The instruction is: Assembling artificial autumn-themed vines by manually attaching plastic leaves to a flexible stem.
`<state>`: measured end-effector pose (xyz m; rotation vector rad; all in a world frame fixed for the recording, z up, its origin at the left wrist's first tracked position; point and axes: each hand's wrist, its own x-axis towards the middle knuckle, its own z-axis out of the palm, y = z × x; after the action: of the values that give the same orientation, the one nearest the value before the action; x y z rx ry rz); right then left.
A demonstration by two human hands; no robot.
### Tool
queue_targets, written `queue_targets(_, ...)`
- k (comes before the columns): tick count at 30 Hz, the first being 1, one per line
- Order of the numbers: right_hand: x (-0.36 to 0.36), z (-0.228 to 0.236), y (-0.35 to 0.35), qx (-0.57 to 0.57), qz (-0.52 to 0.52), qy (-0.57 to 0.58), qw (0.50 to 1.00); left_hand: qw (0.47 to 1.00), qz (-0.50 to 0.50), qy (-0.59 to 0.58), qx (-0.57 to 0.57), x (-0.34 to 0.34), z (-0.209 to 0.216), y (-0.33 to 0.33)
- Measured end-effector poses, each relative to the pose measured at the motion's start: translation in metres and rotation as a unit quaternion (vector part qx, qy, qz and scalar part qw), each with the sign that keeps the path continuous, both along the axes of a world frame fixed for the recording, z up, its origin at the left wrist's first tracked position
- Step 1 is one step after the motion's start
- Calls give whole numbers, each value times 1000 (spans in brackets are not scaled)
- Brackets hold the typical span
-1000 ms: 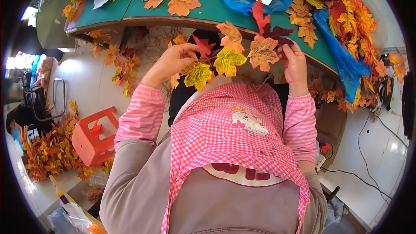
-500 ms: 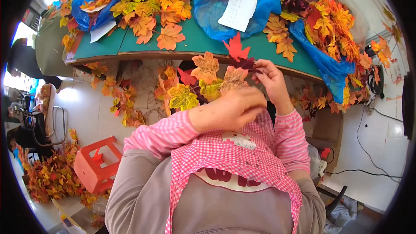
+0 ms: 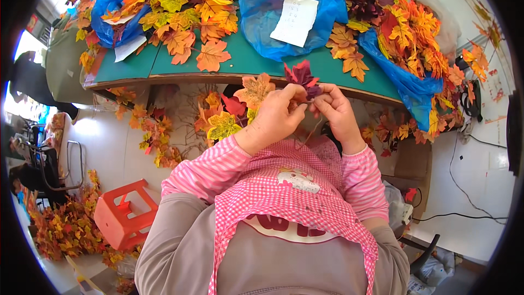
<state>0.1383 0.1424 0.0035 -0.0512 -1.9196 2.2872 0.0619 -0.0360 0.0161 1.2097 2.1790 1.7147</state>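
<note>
My left hand [image 3: 275, 113] and my right hand [image 3: 339, 113] are close together in front of the table edge, fingers closed in a pinch. Between them stands an artificial maple leaf [image 3: 299, 75], dark burgundy with bright red. Both sets of fingertips press at its base, and a thin stem [image 3: 313, 131] trails below. Beside and behind my left hand are more leaves of a spray: a pale orange leaf [image 3: 254, 91], a red leaf [image 3: 233, 105] and a yellow-green leaf [image 3: 223, 125]. My left hand hides where they join.
The green table [image 3: 240, 59] holds heaps of orange and yellow leaves [image 3: 188, 8], blue plastic bags [image 3: 259, 8] and a white paper slip [image 3: 295, 19]. An orange-red stool [image 3: 112, 221] stands on the left floor near piled leaves [image 3: 65, 224]. Black cables [image 3: 458, 216] cross the right side.
My left hand has moved up and right to meet my right hand at the leaf. The burgundy leaf now stands upright between them, and my right hand is slightly lower.
</note>
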Motion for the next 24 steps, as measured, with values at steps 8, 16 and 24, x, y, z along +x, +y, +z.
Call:
queue_targets(8, 3, -2, 6, 18, -14, -9, 1000, 994, -61, -21, -92, -15, -5, -5)
queue_targets(16, 1, -9, 6, 48, 11, -45, 998, 998, 25, 41, -38, -5, -13, 4)
queue_targets(24, 1, -9, 24, 230, 0, -62, 971, 992, 52, 95, -64, -7, -32, 21)
